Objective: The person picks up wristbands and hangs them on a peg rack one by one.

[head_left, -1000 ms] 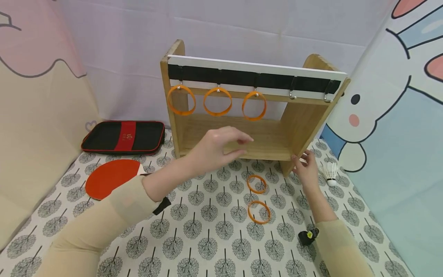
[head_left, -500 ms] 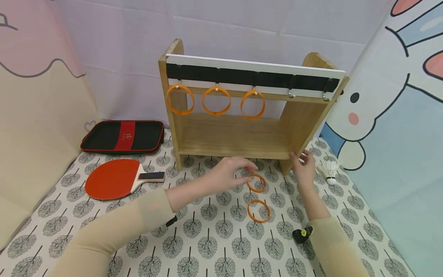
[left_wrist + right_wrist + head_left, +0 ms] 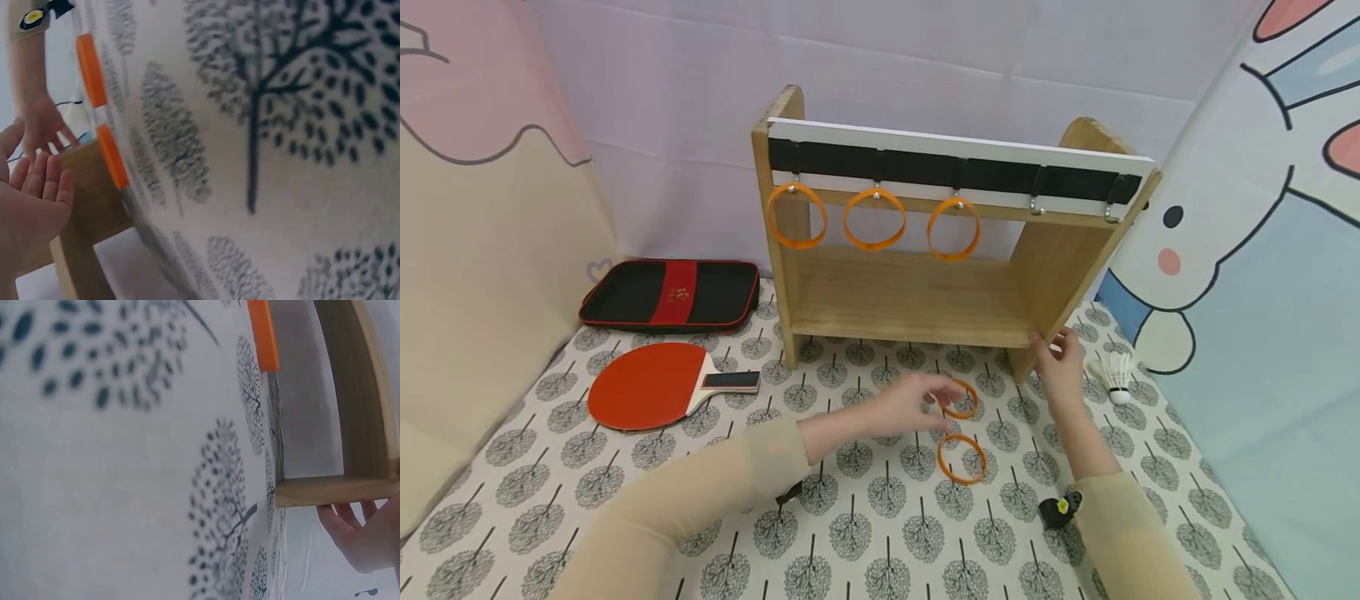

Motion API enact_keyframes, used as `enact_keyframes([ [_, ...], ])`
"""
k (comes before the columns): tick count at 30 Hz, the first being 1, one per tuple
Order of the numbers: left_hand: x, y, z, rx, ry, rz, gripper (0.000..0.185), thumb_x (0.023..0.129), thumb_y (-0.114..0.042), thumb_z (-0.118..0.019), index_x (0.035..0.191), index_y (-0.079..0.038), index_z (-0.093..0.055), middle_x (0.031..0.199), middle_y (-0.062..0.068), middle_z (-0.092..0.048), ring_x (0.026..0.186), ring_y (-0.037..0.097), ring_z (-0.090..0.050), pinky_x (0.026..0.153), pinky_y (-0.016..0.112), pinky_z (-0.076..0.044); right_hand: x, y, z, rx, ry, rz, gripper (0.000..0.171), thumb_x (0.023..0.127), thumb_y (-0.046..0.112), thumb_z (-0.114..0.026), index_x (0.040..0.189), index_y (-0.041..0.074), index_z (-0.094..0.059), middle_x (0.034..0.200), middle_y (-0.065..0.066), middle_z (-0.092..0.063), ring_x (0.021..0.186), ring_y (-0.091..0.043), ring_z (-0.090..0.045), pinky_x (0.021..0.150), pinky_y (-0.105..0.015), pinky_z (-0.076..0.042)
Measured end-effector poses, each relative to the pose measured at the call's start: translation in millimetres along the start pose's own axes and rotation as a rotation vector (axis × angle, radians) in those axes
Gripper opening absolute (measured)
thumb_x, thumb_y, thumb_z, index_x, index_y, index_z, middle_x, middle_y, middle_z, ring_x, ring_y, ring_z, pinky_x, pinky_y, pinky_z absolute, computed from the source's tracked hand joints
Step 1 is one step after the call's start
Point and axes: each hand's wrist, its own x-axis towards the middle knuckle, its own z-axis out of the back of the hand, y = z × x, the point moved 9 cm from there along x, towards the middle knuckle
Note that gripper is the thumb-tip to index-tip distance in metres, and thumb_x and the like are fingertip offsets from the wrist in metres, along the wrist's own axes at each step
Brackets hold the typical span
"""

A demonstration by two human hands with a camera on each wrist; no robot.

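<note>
A wooden rack (image 3: 917,296) stands at the back, with three orange rings (image 3: 874,218) hanging from hooks under its black strip. The two right hooks (image 3: 1036,208) are bare. Two more orange rings lie on the tree-print cloth: one nearer the rack (image 3: 964,400) (image 3: 112,156) and one closer to me (image 3: 962,458) (image 3: 90,78). My left hand (image 3: 936,404) (image 3: 31,200) has relaxed fingers at the left edge of the ring nearer the rack. My right hand (image 3: 1056,346) (image 3: 356,531) grips the rack's lower right corner (image 3: 325,490).
A red table tennis paddle (image 3: 651,385) and a black-and-red case (image 3: 670,293) lie left of the rack. A white shuttlecock (image 3: 1116,371) sits to its right, by the rabbit-print panel (image 3: 1240,275). A beige and pink panel (image 3: 482,250) closes the left side.
My left hand has come down from in front of the rack's shelf to the ring on the cloth nearer the rack. The right hand has stayed on the rack's corner.
</note>
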Motion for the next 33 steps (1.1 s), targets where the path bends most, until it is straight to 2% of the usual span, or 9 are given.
enact_keyframes([
  [5, 2.6, 10.5, -22.8, 0.065, 0.127, 0.028, 0.055, 0.072, -0.028, -0.072, 0.121, -0.015, -0.052, 0.111, -0.003, -0.06, 0.099, 0.008, -0.055, 0.085, 0.018, -0.044, 1.7, -1.6, -0.1, 0.013, 0.009, -0.008, 0.052, 0.088, 0.04, -0.05, 0.131, 0.016, -0.033, 0.125, -0.009, -0.041, 0.105, -0.018, -0.048, 0.086, -0.04, -0.047],
  [8, 4.4, 13.4, -30.5, 0.101, 0.183, 0.015, 0.056, 0.071, -0.027, -0.073, 0.121, -0.015, -0.052, 0.109, -0.003, -0.06, 0.097, 0.007, -0.055, 0.084, 0.016, -0.044, 2.0, -1.3, -0.5, 0.017, 0.01, -0.009, 0.052, 0.088, 0.04, -0.05, 0.131, 0.016, -0.033, 0.124, -0.009, -0.042, 0.103, -0.016, -0.048, 0.085, -0.04, -0.047],
  [13, 9.0, 17.1, -37.8, 0.107, 0.245, -0.011, 0.051, 0.071, -0.024, -0.073, 0.118, -0.013, -0.054, 0.105, -0.004, -0.06, 0.092, 0.005, -0.055, 0.08, 0.013, -0.044, 2.4, -2.4, -0.1, 0.011, 0.011, -0.01, 0.051, 0.088, 0.04, -0.05, 0.131, 0.017, -0.033, 0.123, -0.007, -0.043, 0.101, -0.014, -0.049, 0.084, -0.041, -0.047],
  [21, 13.6, 22.2, -43.5, 0.072, 0.341, -0.008, 0.038, 0.072, -0.017, -0.073, 0.107, -0.012, -0.06, 0.097, -0.005, -0.061, 0.088, 0.006, -0.055, 0.076, 0.011, -0.045, 0.7, -3.0, -1.0, -0.015, 0.029, -0.004, 0.052, 0.088, 0.043, -0.049, 0.131, 0.018, -0.033, 0.122, -0.006, -0.043, 0.102, -0.014, -0.049, 0.081, -0.037, -0.048],
  [25, 13.5, 22.8, -45.0, 0.069, 0.369, -0.028, 0.028, 0.073, -0.015, -0.072, 0.1, -0.013, -0.064, 0.095, -0.006, -0.062, 0.086, 0.006, -0.056, 0.075, 0.011, -0.045, 0.5, -5.1, -1.1, -0.011, 0.035, -0.023, 0.054, 0.087, 0.045, -0.048, 0.132, 0.019, -0.032, 0.125, -0.007, -0.041, 0.106, -0.017, -0.047, 0.086, -0.041, -0.046],
  [33, 14.5, 22.3, -44.4, 0.113, 0.36, -0.029, 0.025, 0.075, -0.016, -0.07, 0.1, -0.013, -0.066, 0.092, -0.007, -0.061, 0.081, -0.002, -0.054, 0.072, 0.008, -0.044, 1.0, -1.8, -0.6, -0.004, 0.031, -0.002, 0.053, 0.089, 0.042, -0.048, 0.132, 0.017, -0.032, 0.126, -0.009, -0.041, 0.108, -0.02, -0.047, 0.086, -0.043, -0.046],
])
